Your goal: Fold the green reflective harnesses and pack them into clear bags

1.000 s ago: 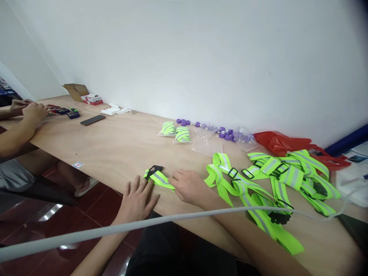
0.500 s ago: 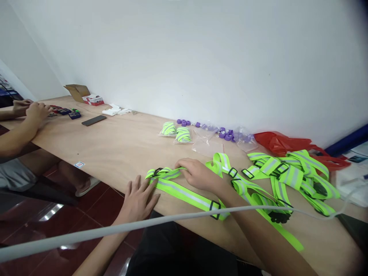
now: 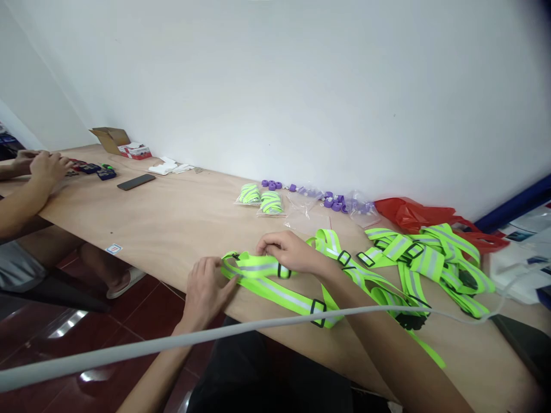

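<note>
A neon-yellow reflective strap [image 3: 275,293] with a grey stripe lies doubled along the table in front of me. My left hand [image 3: 205,291] is at its left end, fingers bent and thumb against the band, closed around the fold. My right hand [image 3: 287,250] is curled over the upper length, fingertips pinched at its edge; the exact grip is partly hidden. Just under that hand a black slider [image 3: 284,271] sits on the upper length. Another black slider [image 3: 318,313] is on the lower length. The strap runs on under my right forearm towards more webbing.
More reflective straps [image 3: 430,258] are heaped at the right, before a red plastic bag [image 3: 413,213]. Two bagged straps [image 3: 271,203], purple parts [image 3: 333,202] and clear bags lie near the wall. A white cable [image 3: 241,331] crosses in front. At left, another person's hands [image 3: 47,166] work beside a phone [image 3: 136,182].
The strap's upper length has lifted and turned its striped face outward, and a slider now shows below my right hand. My left fingers have drawn in from spread to bent.
</note>
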Demonstrator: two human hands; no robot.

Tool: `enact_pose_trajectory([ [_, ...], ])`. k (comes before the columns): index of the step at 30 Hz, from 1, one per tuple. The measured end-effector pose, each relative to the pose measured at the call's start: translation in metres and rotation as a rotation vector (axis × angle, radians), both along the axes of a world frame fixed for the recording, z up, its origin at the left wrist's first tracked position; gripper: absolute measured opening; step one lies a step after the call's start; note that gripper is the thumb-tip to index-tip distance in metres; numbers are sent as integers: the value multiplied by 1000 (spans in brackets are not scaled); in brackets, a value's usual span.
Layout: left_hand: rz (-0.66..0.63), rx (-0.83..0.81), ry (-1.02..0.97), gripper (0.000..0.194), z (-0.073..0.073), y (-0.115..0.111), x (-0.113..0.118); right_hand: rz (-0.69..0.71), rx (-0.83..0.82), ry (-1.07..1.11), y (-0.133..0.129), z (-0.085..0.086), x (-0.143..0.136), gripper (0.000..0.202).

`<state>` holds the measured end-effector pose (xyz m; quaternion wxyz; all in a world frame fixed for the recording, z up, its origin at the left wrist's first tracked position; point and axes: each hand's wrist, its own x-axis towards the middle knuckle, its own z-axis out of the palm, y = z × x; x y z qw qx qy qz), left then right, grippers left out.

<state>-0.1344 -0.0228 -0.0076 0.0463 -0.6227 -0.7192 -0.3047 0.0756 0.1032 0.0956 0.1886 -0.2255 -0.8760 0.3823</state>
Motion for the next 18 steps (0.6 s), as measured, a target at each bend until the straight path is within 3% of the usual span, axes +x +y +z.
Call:
enact_pose_trajectory([
  [2, -68, -3, 40, 57, 2, 9, 4, 12, -9, 23, 1, -1, -1, 33],
  [4, -208, -91, 119, 66, 4, 17, 8, -23, 55, 22, 1, -4, -1, 33],
  [7, -385, -216, 219, 50, 6, 24, 10, -85, 176, -50, -6, -9, 8, 29],
  [10, -439, -231, 254, 38, 6, 27, 6, -73, 200, -167, -21, -12, 26, 15],
  [11, -442, -225, 262, 37, 6, 28, 4, -49, 204, -198, -27, -13, 34, 13],
  [15, -468, -203, 302, 48, 8, 34, 2, 55, 295, -389, -49, -26, 58, 37],
  [18, -552, -197, 332, 49, 10, 42, 4, 90, 375, -530, -56, -37, 64, 14],
])
